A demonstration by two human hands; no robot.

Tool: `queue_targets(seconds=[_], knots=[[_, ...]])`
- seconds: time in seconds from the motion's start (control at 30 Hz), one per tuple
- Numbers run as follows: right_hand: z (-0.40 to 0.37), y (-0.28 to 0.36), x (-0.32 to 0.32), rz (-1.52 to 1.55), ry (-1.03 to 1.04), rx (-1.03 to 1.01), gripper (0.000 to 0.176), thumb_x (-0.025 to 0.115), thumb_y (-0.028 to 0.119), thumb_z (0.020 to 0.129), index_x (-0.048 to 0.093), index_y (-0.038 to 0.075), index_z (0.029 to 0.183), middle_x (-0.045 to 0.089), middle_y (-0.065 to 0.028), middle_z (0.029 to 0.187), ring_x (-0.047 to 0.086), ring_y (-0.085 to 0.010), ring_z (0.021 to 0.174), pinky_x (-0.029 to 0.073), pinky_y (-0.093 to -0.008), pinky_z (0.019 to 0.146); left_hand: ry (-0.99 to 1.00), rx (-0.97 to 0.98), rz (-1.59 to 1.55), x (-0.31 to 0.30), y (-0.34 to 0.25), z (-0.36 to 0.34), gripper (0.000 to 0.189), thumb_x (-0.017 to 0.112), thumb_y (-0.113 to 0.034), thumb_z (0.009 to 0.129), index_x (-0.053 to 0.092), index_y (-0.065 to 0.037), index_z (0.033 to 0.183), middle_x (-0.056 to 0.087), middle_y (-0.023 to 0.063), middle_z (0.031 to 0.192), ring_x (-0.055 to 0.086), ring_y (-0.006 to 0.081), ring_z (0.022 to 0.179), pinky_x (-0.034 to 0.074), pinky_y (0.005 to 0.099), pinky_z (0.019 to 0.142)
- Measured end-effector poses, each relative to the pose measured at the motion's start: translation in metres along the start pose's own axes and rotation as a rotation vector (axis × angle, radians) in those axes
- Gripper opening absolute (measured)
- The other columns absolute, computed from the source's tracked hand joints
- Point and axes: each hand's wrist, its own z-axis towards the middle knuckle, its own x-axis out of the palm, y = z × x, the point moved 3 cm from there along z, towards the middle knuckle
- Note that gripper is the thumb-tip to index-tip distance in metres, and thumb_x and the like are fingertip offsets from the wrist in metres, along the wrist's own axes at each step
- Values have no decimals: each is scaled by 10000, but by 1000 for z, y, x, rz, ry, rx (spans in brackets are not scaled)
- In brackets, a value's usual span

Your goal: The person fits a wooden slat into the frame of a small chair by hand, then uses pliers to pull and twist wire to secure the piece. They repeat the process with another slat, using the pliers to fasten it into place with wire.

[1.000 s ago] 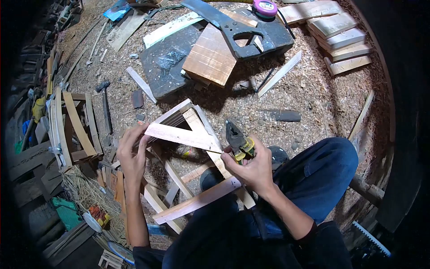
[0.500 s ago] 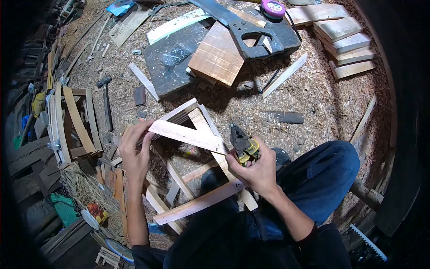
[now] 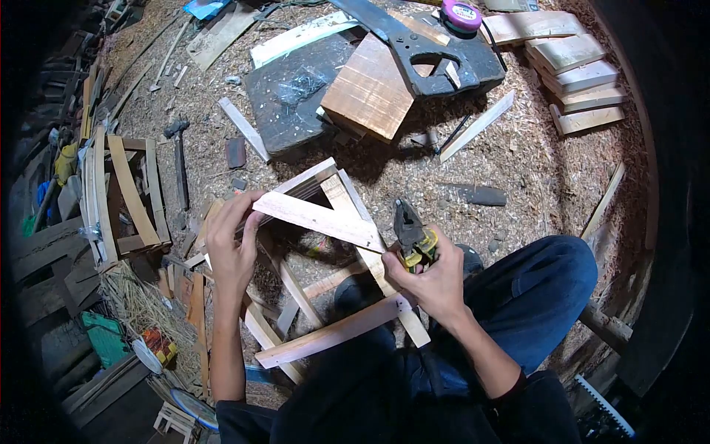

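Observation:
My left hand pinches the left end of a pale wooden slat between thumb and fingers. The slat lies slantwise across a wooden frame that stands between my legs. In my right hand is a pair of pliers with yellow and black handles, jaws pointing up and away from me. My right thumb presses by the slat's right end, where it overlaps the frame's side piece. Nearer my body, another slat crosses the frame.
Ahead, a handsaw, a wooden block and a purple tape measure rest on a dark low bench. A hammer and a second frame lie left. Stacked boards sit at the far right, among wood shavings.
The whole view has shifted slightly, so most things appear a little further right. Both hands keep their hold on the slat and the pliers, with hardly any movement against the frame.

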Motion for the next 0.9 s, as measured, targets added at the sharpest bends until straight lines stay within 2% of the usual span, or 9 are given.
queue_targets(seconds=[0.33, 0.53, 0.9], knots=[[1, 1, 0, 30, 15, 5, 295, 811, 179, 759, 613, -8, 874, 708, -104, 714, 668, -145, 578, 516, -308, 553, 5, 5, -28, 2, 4, 0, 221, 643, -58, 925, 692, -13, 1135, 706, 164, 1087, 663, 324, 1037, 463, 391, 951], [0, -3, 1, 41, 38, 38, 295, 812, 186, 761, 629, -6, 891, 695, -88, 701, 629, -131, 555, 496, -301, 546, 4, 14, -25, 1, 2, 1, 222, 642, -55, 919, 693, -12, 1130, 708, 157, 1081, 662, 321, 1028, 458, 391, 937], [0, -7, 2, 78, 83, 94, 280, 814, 189, 778, 636, 9, 898, 676, -48, 726, 592, -84, 612, 482, -271, 575, -1, 27, -2, 0, 8, -1, 255, 659, -87, 912, 691, -39, 1160, 712, 140, 1107, 655, 310, 1038, 438, 387, 933]])
